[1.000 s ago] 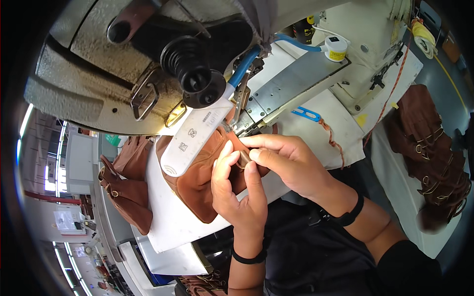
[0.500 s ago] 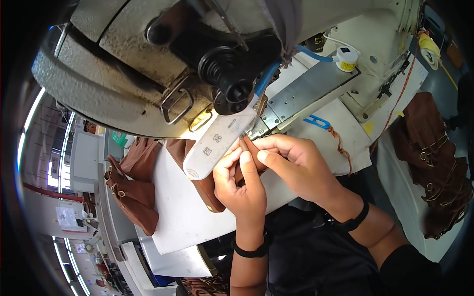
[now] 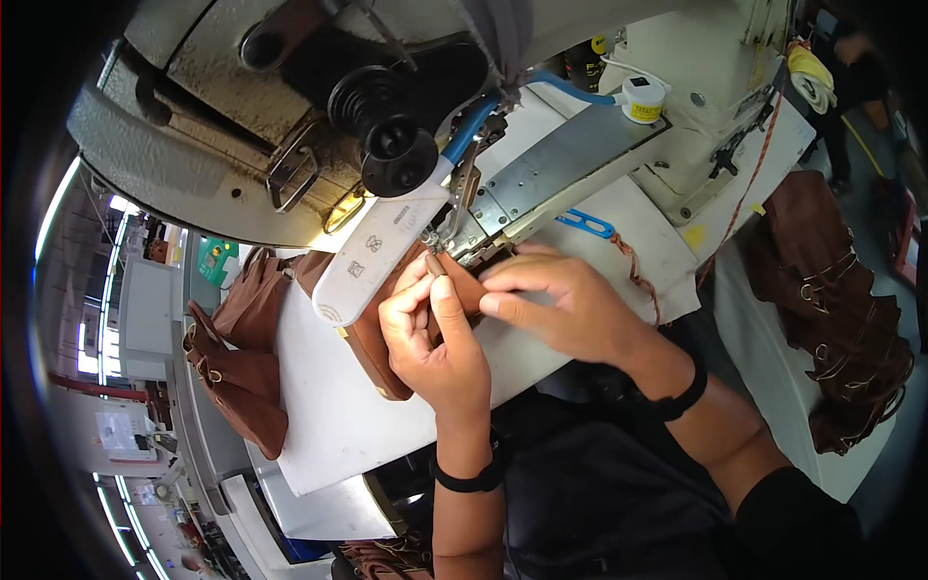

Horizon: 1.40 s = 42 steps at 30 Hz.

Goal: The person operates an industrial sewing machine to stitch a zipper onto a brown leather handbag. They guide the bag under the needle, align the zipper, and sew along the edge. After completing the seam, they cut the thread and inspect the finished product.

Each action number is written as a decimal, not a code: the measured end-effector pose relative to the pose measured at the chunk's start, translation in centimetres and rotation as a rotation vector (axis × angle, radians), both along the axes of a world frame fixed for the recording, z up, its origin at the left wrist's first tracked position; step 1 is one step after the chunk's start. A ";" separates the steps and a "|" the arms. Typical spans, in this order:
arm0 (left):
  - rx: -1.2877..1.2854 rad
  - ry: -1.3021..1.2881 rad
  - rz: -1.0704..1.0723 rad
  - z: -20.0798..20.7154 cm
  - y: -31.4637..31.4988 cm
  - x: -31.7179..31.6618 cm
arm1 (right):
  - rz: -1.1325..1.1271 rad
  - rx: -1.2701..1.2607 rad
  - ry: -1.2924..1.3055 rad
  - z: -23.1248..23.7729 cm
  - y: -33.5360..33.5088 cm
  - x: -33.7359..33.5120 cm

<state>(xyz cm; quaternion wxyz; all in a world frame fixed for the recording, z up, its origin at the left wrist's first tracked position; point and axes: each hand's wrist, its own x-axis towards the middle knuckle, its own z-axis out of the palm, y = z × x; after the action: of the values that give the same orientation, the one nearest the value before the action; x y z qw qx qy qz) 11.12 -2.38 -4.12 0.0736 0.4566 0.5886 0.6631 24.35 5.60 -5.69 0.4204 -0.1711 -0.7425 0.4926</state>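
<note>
A brown leather bag [image 3: 362, 343] lies under the head of a sewing machine [image 3: 232, 145], partly hidden by the machine's white plate-like guard [image 3: 372, 256]. My left hand [image 3: 430, 333] is closed on the bag, thumb and forefinger pinching a narrow folded strip at its upper edge, just below the needle area [image 3: 440, 237]. Close to its right, my right hand [image 3: 561, 304] has thumb and fingers stretched apart beside the leather's right edge. Its fingertips are slightly blurred, and I cannot tell whether they touch the leather.
More brown bags [image 3: 237, 377] stand on the white table [image 3: 324, 425] at left. A pile of brown leather pieces with metal rings [image 3: 826, 309] lies at right. A blue plastic tool on a cord [image 3: 585, 223] rests beside the machine's metal arm [image 3: 561, 159].
My right hand has let go of the leather and drawn back, its fingers spreading. My left hand keeps its pinch. The whole view has shifted slightly.
</note>
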 end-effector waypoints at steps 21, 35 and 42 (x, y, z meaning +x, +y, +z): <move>-0.071 -0.149 -0.158 2.0 0.6 -1.6 | -0.020 -0.359 0.083 2.8 -1.7 -1.7; -0.320 0.462 0.139 3.6 -0.7 -1.7 | 0.060 -0.226 -0.064 2.5 1.2 -0.3; -0.395 1.115 0.076 2.9 -5.3 -1.8 | 0.221 -0.407 -0.280 3.1 -0.1 1.6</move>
<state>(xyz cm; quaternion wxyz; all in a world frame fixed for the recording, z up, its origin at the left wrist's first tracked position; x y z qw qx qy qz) 9.36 -7.64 -1.23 -0.1869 0.6922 0.6668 0.2032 25.91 5.51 -2.57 0.2145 -0.2366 -0.6932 0.6461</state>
